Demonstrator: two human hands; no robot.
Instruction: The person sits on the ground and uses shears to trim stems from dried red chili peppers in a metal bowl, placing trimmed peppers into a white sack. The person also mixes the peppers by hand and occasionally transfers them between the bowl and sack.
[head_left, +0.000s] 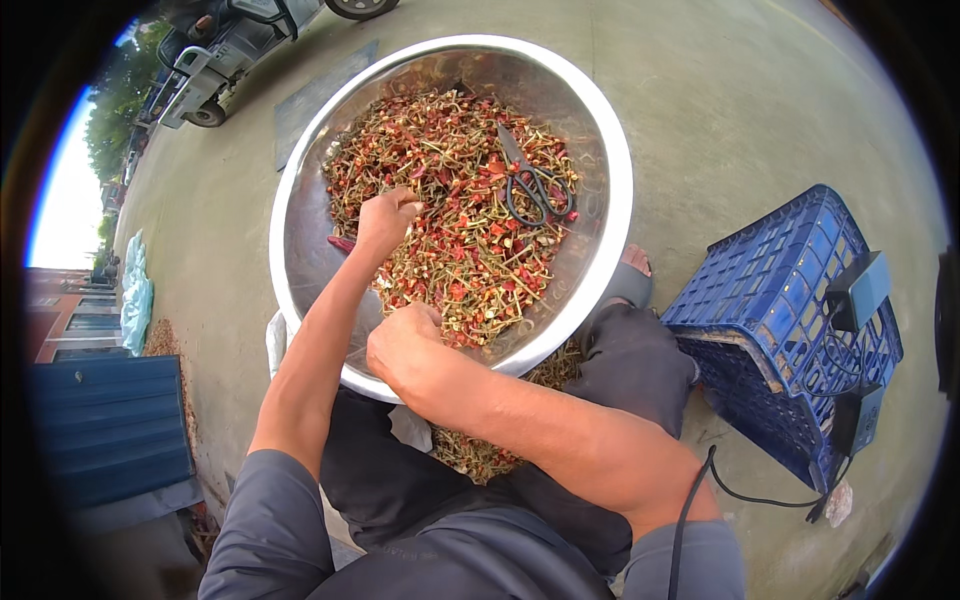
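A wide metal basin (616, 142) is tilted towards me above my lap. Inside lies a heap of chopped dried red chili peppers and stems (465, 240). My left hand (387, 217) is over the left part of the heap, thumb and fingertips drawn together; whether they pinch a small piece is unclear. Near the basin's front rim is my right hand (405, 337), curled, with its fingertips mostly hidden from view. Black-handled scissors (517, 155) rest on the right side of the heap, blades pointing away. Beside my left wrist a whole dark red chili (342, 244) lies against the basin wall.
More dry stems (472, 454) lie below the basin between my legs. At right stands a blue plastic crate (757, 277) with black boxes (859, 291) on it. A black cable (772, 501) runs to my right arm. A cargo vehicle (217, 64) is parked at upper left.
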